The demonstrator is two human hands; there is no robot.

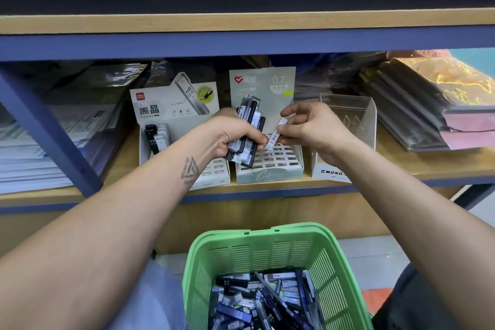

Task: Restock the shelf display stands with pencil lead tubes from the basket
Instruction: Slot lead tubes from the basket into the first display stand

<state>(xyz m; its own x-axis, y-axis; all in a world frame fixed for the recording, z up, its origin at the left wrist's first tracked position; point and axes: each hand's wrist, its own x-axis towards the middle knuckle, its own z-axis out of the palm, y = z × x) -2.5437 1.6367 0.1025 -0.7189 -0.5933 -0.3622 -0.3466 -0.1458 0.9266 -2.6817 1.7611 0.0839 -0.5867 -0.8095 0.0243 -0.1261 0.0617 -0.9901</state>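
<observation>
The right hand [312,130] pinches one pale tube [276,134] between thumb and fingertips, just above the slotted tray of the 0.7 stand [269,166]. Beside it, the left hand [230,134] has its fingers curled tight round a bundle [247,128] of dark tubes, also over that stand. Left of the stand sits the HB 0.5 stand [171,126]; right of it, a clear MONO stand [348,136]. Below the stand, a green basket [267,249] holds many more tubes [265,300].
</observation>
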